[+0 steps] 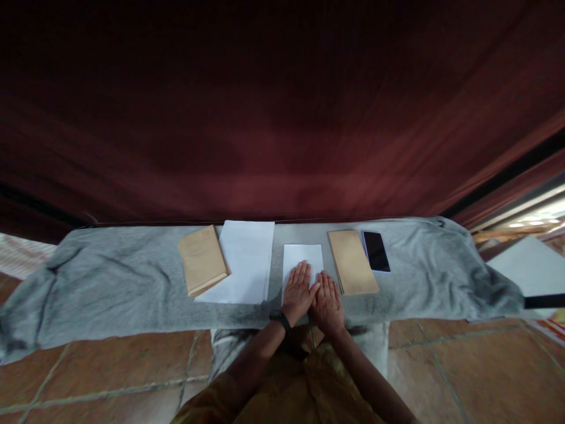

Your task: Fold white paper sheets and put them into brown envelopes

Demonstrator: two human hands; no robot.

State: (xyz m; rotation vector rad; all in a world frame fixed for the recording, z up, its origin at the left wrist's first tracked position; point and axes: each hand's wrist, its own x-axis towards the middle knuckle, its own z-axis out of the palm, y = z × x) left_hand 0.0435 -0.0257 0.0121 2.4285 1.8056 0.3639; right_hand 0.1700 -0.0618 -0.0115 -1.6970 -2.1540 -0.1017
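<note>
A folded sheet of white paper [302, 253] lies on the grey cloth in front of me. Flat on its near part rests my left hand [299, 290], fingers stretched out. Beside it my right hand [327, 300] also lies flat, over the paper's near right edge, its fingers extended. The two hands touch at the thumbs. Neither one grips anything. To the right is a stack of brown envelopes [353, 262], close to my right fingertips. Left of the paper lie larger white sheets [249, 259], partly covered by another pile of brown envelopes [203, 259].
A phone [376, 251] with a dark screen lies right of the envelopes. Grey cloth [132, 271] covers the narrow table, wrinkled at both ends. A dark red curtain [282, 147] hangs behind the far edge. Tiled floor [110, 368] shows below.
</note>
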